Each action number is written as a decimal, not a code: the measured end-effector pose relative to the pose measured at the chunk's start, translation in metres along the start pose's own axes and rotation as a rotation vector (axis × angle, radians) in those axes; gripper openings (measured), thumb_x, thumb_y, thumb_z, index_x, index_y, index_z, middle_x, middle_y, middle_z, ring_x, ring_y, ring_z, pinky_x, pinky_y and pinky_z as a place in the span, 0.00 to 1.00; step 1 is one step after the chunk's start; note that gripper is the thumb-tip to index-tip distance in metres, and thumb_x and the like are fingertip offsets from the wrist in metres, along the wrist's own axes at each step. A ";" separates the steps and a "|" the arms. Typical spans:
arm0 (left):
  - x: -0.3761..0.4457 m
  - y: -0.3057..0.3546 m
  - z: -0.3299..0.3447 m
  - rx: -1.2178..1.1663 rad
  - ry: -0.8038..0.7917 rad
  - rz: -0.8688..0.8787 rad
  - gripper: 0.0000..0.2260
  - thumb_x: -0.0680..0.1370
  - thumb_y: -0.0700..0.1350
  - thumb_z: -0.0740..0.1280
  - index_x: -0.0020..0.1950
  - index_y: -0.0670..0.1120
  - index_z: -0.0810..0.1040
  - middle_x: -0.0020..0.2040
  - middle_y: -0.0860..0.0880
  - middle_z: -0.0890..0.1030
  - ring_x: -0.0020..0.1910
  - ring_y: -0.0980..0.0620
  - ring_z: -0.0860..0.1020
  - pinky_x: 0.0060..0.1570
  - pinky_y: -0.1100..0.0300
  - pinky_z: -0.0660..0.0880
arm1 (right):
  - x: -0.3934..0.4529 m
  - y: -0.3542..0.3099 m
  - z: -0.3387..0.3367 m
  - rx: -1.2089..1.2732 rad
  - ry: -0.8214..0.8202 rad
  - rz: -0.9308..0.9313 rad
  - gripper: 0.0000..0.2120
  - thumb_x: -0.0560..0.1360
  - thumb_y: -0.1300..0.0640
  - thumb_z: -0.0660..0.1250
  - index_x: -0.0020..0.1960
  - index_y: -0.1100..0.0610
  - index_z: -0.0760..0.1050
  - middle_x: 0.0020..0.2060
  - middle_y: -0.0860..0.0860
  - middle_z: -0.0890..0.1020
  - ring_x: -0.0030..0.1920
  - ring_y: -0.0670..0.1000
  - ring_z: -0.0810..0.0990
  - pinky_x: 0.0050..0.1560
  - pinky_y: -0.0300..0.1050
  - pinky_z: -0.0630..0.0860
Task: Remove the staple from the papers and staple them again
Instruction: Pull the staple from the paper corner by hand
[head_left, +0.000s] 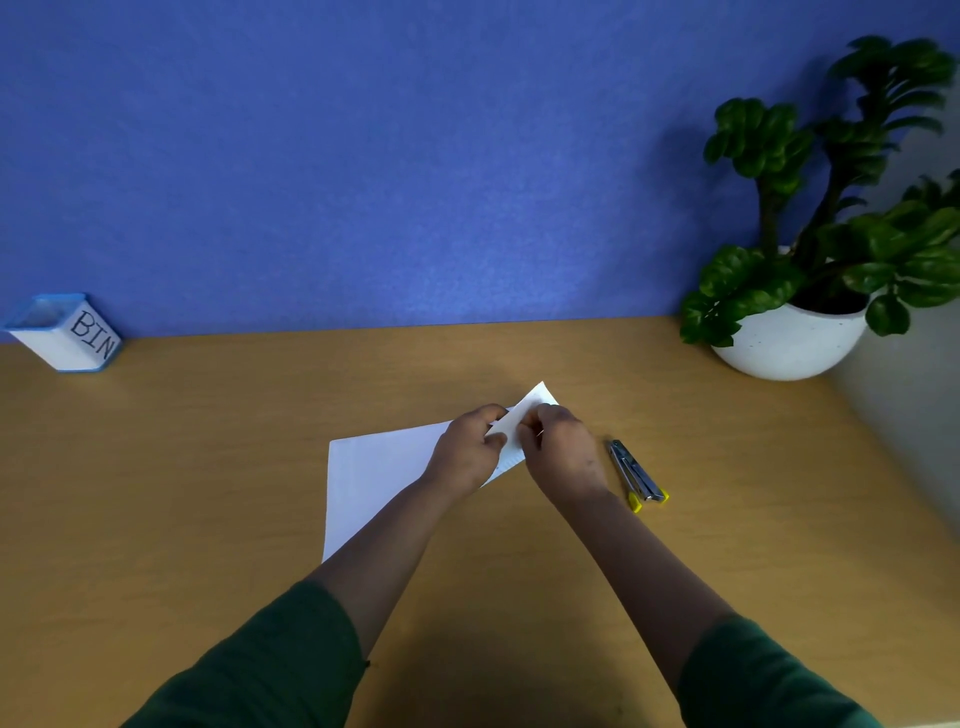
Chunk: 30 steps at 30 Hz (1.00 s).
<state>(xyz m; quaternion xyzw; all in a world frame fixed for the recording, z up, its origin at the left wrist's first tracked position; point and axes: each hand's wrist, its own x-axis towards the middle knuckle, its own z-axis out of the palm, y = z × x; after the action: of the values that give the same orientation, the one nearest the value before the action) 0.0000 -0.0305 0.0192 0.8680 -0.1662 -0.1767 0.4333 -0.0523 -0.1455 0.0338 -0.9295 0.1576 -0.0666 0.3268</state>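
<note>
— Both hands meet over the papers (379, 467): left hand (467, 452) pinches the raised corner, right hand (558, 447) closes fingertips on it.

— Progress?

— Early, it seems; the staple is too small to see. Stapler (636, 475) lies untouched just right of the right hand.

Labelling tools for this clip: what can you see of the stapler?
The stapler is small and slim, with a shiny metal body and yellow plastic at its near end. It lies flat on the wooden desk, pointing away from the person and slightly leftward, just right of the right hand. Nothing touches it: both hands are on the papers. It looks slightly open at the near end, though that is hard to tell. Whether it holds staples cannot be seen.
</note>
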 end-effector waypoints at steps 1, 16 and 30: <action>0.000 0.000 0.000 0.011 0.001 0.005 0.13 0.76 0.38 0.60 0.58 0.47 0.76 0.45 0.50 0.77 0.40 0.47 0.73 0.43 0.56 0.69 | 0.000 0.000 -0.001 -0.011 -0.002 -0.013 0.06 0.75 0.61 0.59 0.39 0.58 0.70 0.36 0.51 0.74 0.36 0.52 0.72 0.36 0.43 0.65; 0.000 0.000 0.001 0.040 0.012 -0.027 0.17 0.77 0.39 0.59 0.64 0.48 0.75 0.58 0.47 0.80 0.56 0.45 0.77 0.55 0.54 0.73 | -0.002 0.001 -0.012 -0.039 -0.059 -0.129 0.07 0.76 0.62 0.59 0.41 0.63 0.71 0.37 0.51 0.72 0.37 0.51 0.70 0.36 0.44 0.65; 0.004 0.013 0.000 0.137 0.056 0.080 0.06 0.77 0.42 0.62 0.49 0.43 0.78 0.39 0.47 0.78 0.39 0.46 0.74 0.39 0.56 0.70 | -0.002 0.002 -0.011 -0.039 0.053 -0.100 0.07 0.76 0.60 0.62 0.44 0.63 0.76 0.38 0.51 0.74 0.37 0.49 0.71 0.37 0.41 0.65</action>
<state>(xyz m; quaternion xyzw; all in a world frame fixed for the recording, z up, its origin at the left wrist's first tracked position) 0.0019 -0.0394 0.0288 0.8929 -0.2000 -0.1230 0.3842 -0.0568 -0.1530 0.0411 -0.9402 0.1207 -0.1046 0.3008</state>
